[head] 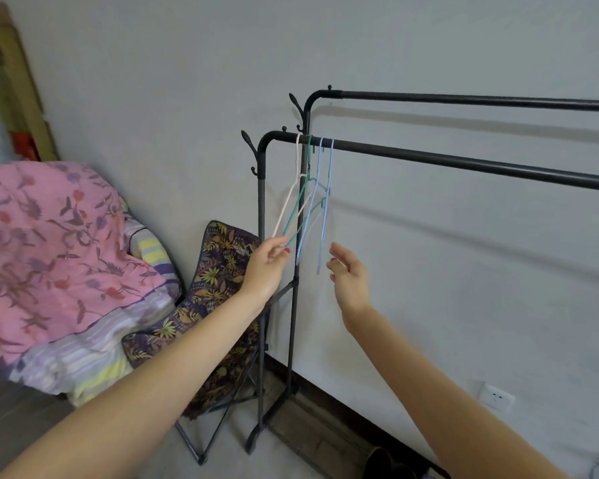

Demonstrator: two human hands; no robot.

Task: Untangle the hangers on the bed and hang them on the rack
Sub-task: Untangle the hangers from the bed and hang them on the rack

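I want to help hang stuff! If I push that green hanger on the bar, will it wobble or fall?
The green hanger looks thin and light, so it would probably swing easily. Its hook sits over the front bar, so it likely stays on.

Soft, even daylight fills my view; the rack (464, 160) throws faint diagonal shadows on the wall (429, 46). Straight lines bow at the edges, and the corners blur.

A black clothes rack (429, 159) stands by the wall; four thin hangers (312, 202) hang bunched at its front rail's left end.
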